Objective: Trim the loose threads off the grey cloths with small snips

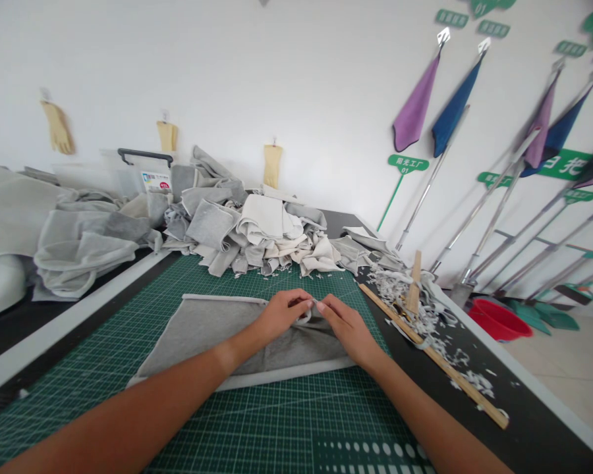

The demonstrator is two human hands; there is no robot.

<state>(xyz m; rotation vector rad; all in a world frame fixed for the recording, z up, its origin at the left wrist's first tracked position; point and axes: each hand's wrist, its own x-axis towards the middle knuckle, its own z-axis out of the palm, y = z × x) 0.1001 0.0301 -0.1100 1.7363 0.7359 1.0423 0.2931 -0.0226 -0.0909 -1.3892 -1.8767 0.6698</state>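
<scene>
A grey piece of fabric [202,336] with pale edges lies across the green cutting mat [257,428]. Its far edge is pinched up near the middle of the view. My left hand [286,313] is closed on that edge, thumb and forefinger together. Right beside it, my right hand [343,322] pinches the same edge, with its fingertips almost touching the left ones. Between the hands the cloth is lifted and puckered, and a pale curl of it shows under the left fingertips. The fabric's left part lies flat on the mat.
Behind the mat rises a heap of grey and white cloth pieces [261,217]. More cloth [84,243] and a clear bin [143,174] stand left. On the right lie a long wooden strip [445,362] and shredded scraps [439,329]. A red basin [499,319] is on the floor.
</scene>
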